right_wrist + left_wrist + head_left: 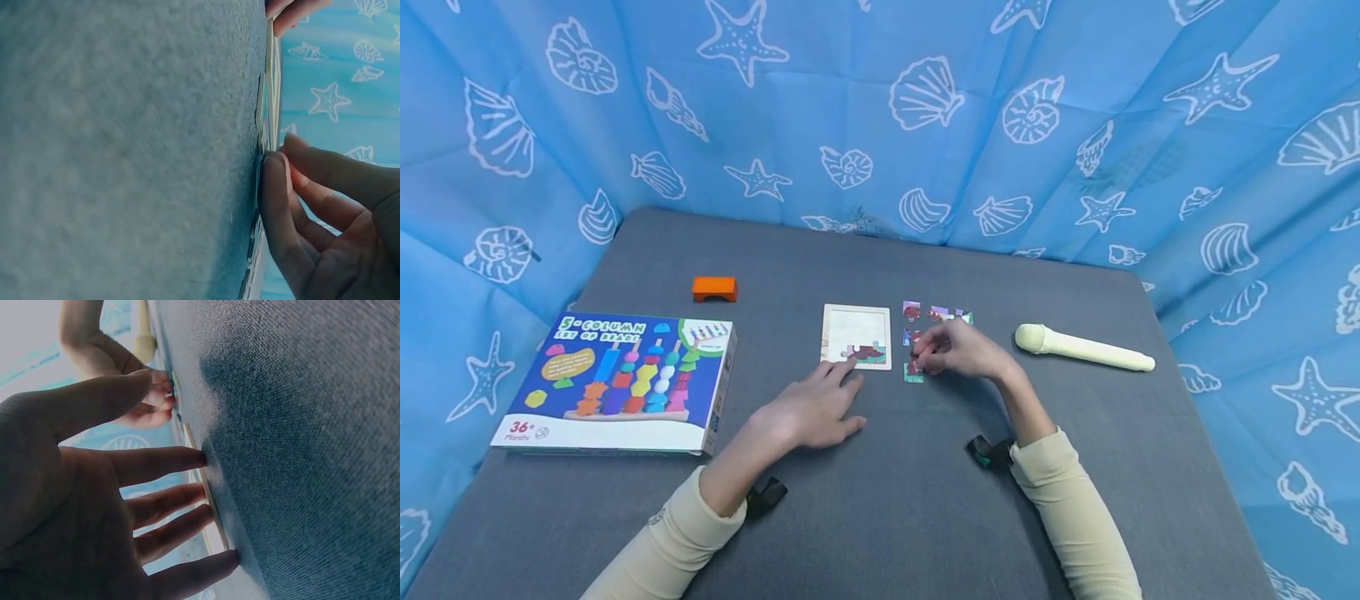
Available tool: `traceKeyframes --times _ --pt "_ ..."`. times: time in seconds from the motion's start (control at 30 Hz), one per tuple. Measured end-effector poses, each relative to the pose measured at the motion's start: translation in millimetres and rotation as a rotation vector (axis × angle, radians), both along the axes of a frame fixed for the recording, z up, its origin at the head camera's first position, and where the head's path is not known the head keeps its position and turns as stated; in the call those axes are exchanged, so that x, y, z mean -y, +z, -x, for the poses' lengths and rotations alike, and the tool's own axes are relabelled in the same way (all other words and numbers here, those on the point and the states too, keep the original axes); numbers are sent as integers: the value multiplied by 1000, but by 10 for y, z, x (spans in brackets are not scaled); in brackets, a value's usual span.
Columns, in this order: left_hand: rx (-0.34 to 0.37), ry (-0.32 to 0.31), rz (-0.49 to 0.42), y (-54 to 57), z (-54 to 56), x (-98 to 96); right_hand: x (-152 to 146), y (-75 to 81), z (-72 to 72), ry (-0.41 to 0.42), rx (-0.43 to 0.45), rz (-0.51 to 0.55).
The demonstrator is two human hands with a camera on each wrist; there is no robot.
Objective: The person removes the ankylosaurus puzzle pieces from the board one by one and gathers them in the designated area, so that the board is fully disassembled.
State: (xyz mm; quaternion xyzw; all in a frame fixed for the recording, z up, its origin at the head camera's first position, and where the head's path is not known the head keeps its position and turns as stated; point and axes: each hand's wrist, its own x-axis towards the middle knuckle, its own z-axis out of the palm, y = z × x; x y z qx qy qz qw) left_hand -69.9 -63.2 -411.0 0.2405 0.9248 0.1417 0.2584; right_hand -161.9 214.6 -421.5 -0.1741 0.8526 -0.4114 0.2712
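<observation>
A square wooden puzzle tray [857, 321] lies in the middle of the table, with joined puzzle pieces [867, 353] along its lower edge. My left hand [816, 410] rests at the tray's near left corner, its fingers spread and fairly straight; in the left wrist view the fingertips [199, 457] stand right at the tray's edge. To the right of the tray, my right hand [958, 352] pinches a puzzle piece between thumb and fingertips, which mostly hide it. Loose puzzle pieces [912, 311] lie around that hand, one [913, 377] just below its fingertips.
A boxed bead set [617, 383] lies at the left, with an orange arch block [715, 288] behind it. A pale microphone-shaped thing [1086, 347] lies to the right. Blue shell-patterned cloth [880, 108] hangs along the table's back and sides.
</observation>
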Motion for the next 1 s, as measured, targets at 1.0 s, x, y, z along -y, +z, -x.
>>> traceKeyframes --times 1.0 --pt "-39 -106 -14 -13 -80 -97 809 1 242 141 -35 45"
